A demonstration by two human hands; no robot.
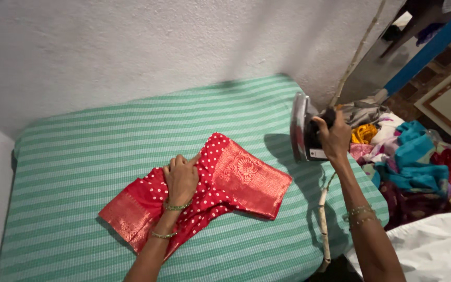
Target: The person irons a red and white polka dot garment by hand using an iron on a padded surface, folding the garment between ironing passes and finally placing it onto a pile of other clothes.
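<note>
A red garment [236,180] with white dots and woven gold borders lies spread on a green-and-white striped padded surface [90,156]. My left hand [181,177] rests flat on the middle of the garment, fingers together, pressing it down. My right hand [332,138] grips the dark handle of a metal clothes iron [303,128], which is tipped up on end at the right edge of the surface, its shiny soleplate facing left, clear of the garment. Both wrists carry thin bangles.
A pile of mixed clothes [408,162] in teal, yellow, pink and maroon lies to the right. The iron's cloth-covered cord [323,224] hangs down the right edge. White walls [131,47] close the back and left. White cloth [434,250] sits at lower right.
</note>
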